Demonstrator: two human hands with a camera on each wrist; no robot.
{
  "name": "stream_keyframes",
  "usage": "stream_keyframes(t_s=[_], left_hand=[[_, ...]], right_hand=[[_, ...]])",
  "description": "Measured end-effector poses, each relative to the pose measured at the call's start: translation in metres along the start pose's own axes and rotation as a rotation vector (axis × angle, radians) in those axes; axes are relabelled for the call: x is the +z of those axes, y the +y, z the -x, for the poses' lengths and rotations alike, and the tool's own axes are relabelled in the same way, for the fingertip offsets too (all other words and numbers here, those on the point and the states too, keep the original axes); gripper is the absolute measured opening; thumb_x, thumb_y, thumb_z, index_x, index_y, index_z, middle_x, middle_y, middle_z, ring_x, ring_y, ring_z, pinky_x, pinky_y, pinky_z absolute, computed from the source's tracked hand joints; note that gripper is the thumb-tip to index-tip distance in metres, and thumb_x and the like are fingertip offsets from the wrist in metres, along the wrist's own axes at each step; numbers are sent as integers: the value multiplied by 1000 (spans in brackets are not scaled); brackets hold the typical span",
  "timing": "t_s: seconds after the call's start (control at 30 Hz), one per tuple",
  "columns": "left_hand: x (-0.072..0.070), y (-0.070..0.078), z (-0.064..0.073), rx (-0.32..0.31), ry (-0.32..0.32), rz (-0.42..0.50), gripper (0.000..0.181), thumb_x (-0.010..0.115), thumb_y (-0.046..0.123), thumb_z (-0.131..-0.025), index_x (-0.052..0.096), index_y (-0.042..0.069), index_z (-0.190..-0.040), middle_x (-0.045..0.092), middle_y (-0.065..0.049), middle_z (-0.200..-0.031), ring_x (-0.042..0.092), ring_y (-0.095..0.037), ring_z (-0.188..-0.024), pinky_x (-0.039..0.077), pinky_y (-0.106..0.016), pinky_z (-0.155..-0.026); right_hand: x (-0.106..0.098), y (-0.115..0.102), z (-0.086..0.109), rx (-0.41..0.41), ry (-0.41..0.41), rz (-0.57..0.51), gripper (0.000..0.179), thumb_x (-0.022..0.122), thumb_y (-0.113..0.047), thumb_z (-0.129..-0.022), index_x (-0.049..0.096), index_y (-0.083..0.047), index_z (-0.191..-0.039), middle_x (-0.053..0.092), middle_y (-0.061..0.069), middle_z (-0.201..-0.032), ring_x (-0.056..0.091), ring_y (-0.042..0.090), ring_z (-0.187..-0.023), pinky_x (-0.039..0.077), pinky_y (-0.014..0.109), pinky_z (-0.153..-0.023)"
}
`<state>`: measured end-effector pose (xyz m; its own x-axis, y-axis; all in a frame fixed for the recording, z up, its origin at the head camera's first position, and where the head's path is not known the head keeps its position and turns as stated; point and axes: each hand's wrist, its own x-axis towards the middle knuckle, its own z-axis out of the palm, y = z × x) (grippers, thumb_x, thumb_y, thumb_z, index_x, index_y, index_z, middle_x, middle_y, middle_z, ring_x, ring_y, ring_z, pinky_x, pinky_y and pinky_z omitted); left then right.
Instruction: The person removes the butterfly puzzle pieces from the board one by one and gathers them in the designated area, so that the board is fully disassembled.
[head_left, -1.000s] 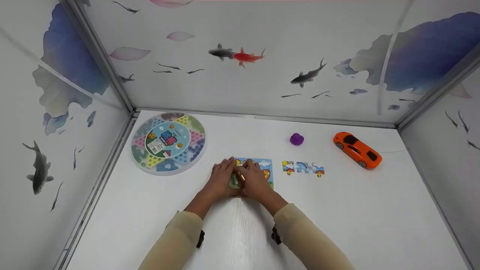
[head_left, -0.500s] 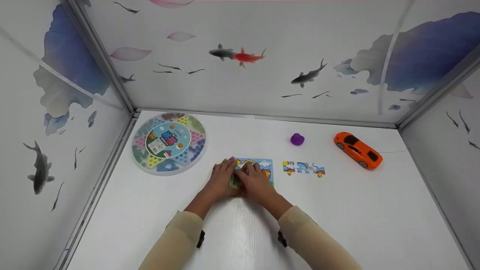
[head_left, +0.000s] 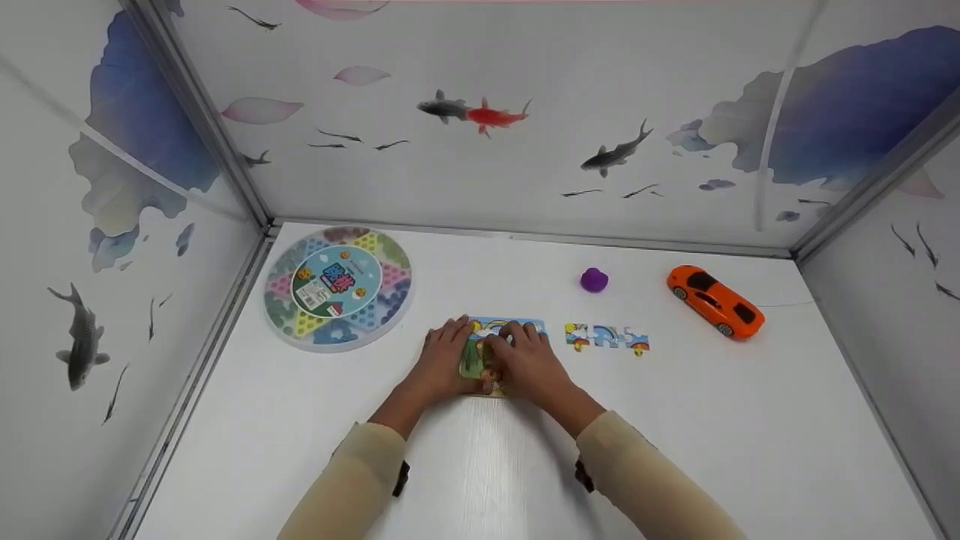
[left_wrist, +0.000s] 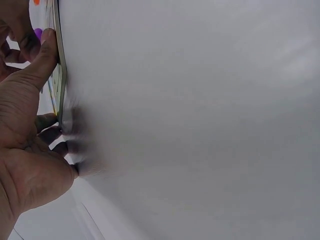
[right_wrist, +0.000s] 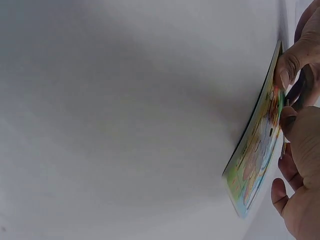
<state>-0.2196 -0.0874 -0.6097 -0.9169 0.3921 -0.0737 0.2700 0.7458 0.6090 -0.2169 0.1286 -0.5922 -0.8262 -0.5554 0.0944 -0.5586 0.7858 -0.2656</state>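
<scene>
A colourful picture puzzle board (right_wrist: 254, 162) lies flat on the white table, partly covered by both hands. My left hand (head_left: 444, 361) grips its left side, fingers down along the edge and the thumb resting on the near border. Over the middle of the board my right hand (head_left: 534, 369) pinches a thin puzzle piece (right_wrist: 284, 150) between thumb and fingers. Only the edge of that piece shows in the right wrist view, and its picture is hidden. Beside the board on the right lie several loose puzzle pieces (head_left: 606, 336) in a row.
A round Chinese checkers set (head_left: 390, 315) lies at the back left. Behind the loose pieces sits a small purple toy (head_left: 594, 280). An orange toy car (head_left: 715, 301) stands at the back right. Printed walls enclose the table's back and sides.
My right hand and forearm have shifted right across the board, uncovering more of its left and middle part. The left hand keeps its place, and the loose pieces have not moved.
</scene>
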Motion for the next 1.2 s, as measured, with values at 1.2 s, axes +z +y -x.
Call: stream_keyframes(t_s=[1.2], left_hand=[[1, 0, 0, -38, -22, 25, 117, 94, 47, -86, 31, 0, -172, 30, -20, -181, 24, -44, -170, 18, -62, -138]], right_hand=[[-29, 82, 65, 182, 59, -10, 34, 80, -14, -103, 73, -14, -136, 65, 12, -139, 59, 36, -131, 53, 56, -118]])
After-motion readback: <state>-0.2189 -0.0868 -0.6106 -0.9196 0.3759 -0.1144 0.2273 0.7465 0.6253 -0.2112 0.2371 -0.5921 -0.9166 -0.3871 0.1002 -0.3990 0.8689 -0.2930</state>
